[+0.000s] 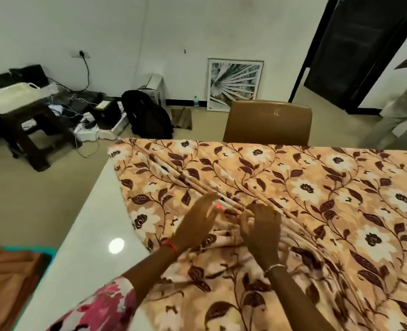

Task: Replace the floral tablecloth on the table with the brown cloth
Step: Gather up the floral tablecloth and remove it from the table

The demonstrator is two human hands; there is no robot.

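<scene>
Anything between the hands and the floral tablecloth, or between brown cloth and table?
Nothing blocks the hands: right hand grips the floral tablecloth, left hand hovers beside. That tablecloth covers most of the table, barring the brown cloth.

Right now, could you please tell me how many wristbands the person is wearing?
2: a red thread on the left wrist and a silver bracelet on the right wrist. The sleeve might hide more higher up the left arm.

A home dining room: table (85, 225), chair (268, 121), framed print (234, 84) against the wall.
</scene>
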